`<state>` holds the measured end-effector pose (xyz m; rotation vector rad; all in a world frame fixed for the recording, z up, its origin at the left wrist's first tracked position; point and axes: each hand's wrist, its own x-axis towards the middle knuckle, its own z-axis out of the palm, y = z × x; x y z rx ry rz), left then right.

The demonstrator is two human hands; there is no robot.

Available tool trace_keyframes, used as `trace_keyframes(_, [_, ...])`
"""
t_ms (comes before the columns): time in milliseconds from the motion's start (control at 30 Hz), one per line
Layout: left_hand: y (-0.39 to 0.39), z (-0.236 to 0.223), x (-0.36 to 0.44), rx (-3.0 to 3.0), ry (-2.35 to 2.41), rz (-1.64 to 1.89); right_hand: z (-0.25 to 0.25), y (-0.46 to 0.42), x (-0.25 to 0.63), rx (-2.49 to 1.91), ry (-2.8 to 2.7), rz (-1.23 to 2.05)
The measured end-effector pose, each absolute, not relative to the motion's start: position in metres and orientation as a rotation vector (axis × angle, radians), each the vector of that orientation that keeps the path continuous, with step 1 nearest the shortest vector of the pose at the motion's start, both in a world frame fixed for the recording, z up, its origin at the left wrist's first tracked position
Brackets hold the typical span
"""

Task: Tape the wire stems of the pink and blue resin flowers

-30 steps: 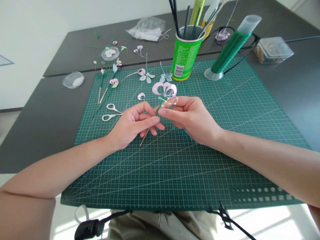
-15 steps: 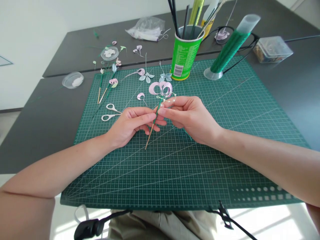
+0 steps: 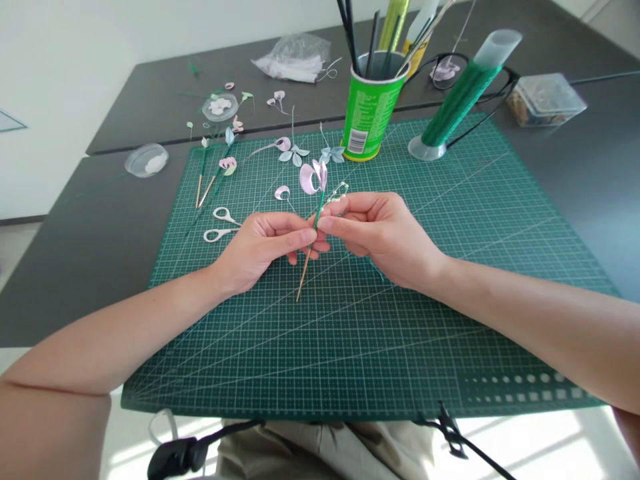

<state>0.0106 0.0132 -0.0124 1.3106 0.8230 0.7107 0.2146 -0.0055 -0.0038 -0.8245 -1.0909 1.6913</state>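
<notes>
Between thumb and fingers, my left hand [image 3: 275,248] grips a thin stick [image 3: 303,275] whose upper part is wrapped in green thread. Pale lilac petals [image 3: 313,177] fan out at its top, with a small beaded sprig [image 3: 341,192] just to their right. My right hand [image 3: 375,223] pinches green thread against the stick, right beside my left fingertips; a loose green end [image 3: 376,269] hangs below that hand. Partly behind my left hand lie white-handled scissors [image 3: 220,235], their blades hidden. A single lilac petal [image 3: 282,193] rests on the green cutting mat [image 3: 350,360].
Behind my hands stand a green can [image 3: 371,113] of sticks and a leaning tube wound with green thread [image 3: 460,100]. Finished-looking flower sticks [image 3: 201,175] and blue leaf clusters [image 3: 294,155] lie on the mat. Shallow dishes [image 3: 147,161] and a clear box [image 3: 546,100] sit on the dark table.
The stick has turned between my fingers, so the petals now show more edge-on and the beaded sprig has swung to the right. Both hands stay in nearly the same place.
</notes>
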Motion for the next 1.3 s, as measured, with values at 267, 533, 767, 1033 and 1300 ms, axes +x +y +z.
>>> trace_keyframes(267, [0.0132, -0.0129, 0.0090, 1.330, 0.826, 0.719, -0.0051, -0.0055, 0.2155, -0.805, -1.073, 1.703])
trace_keyframes(533, [0.0132, -0.0127, 0.0088, 1.350, 0.858, 0.709, -0.0040, -0.0056, 0.2150, -0.825, -1.109, 1.681])
trace_keyframes(767, [0.0133, -0.0130, 0.0091, 1.346, 0.840, 0.714, -0.0051, -0.0055, 0.2146, -0.795, -1.105, 1.683])
trace_keyframes(1033, [0.0121, -0.0103, 0.0108, 1.357, 0.875, 0.691, -0.0070, -0.0057, 0.2151, -0.849, -1.145, 1.632])
trace_keyframes(1300, [0.0125, -0.0099, 0.0124, 1.338, 0.857, 0.699, -0.0088, -0.0058, 0.2163, -0.853, -1.198, 1.591])
